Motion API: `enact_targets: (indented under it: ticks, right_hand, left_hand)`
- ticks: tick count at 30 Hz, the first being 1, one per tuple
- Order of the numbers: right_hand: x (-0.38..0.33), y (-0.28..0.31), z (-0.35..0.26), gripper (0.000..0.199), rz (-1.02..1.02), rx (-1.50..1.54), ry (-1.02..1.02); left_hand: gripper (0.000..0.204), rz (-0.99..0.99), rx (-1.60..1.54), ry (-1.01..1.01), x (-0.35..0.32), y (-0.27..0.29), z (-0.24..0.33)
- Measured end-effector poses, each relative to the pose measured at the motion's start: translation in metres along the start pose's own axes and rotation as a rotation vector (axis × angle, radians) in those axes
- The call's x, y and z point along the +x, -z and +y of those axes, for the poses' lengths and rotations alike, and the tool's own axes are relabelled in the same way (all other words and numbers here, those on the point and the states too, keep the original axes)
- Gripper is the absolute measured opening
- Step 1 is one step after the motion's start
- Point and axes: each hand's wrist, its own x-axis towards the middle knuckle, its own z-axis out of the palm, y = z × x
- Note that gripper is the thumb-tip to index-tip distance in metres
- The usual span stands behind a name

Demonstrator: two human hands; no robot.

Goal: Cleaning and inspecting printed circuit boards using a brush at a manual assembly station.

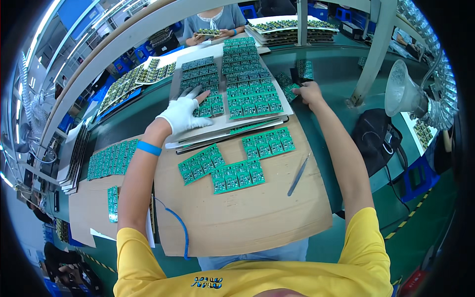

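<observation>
Beneath the left grip [182,113], gloved with its fingers spread apart, green circuit panels [254,94] lie in two columns on stacked pale sheets [203,132]. To its right, the bare right grip [311,93] appears pinched together on a small board [290,91], with another board [305,69] just beyond. I judge the laying-out well advanced, since the columns cover much of the top sheet. Seemingly left to place are three loose panels [238,175], nearer the wearer than either grip, on cardboard [257,213] over the bench [315,141].
</observation>
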Motion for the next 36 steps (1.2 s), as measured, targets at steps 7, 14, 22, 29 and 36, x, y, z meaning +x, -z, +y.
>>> enact_targets:
  ticks: [7, 14, 22, 29, 36]
  right_hand:
    - [-0.062, 0.042, -0.010, 0.015, 0.048, 0.185, 0.097]
    - [-0.162, 0.090, -0.034, 0.017, -0.115, 0.439, 0.147]
    - [-0.282, 0.059, -0.034, 0.021, -0.488, 0.699, 0.094]
    - [-0.366, -0.058, -0.008, 0.038, -0.790, 0.683, -0.246]
    - [-0.412, -0.084, 0.004, 0.026, -0.287, -0.079, 0.595]
  left_hand:
    - [0.097, 0.034, 0.021, -0.030, 0.039, -0.016, -0.045]
    - [0.098, 0.137, 0.251, 0.060, 0.041, 0.001, -0.030]
    - [0.103, 0.377, -0.460, -0.114, -0.083, 0.012, 0.087]
    - [0.105, 0.080, -2.015, 0.046, -0.211, -0.068, 0.172]
    - [0.094, 0.478, -1.921, 0.233, -0.259, -0.134, 0.194]
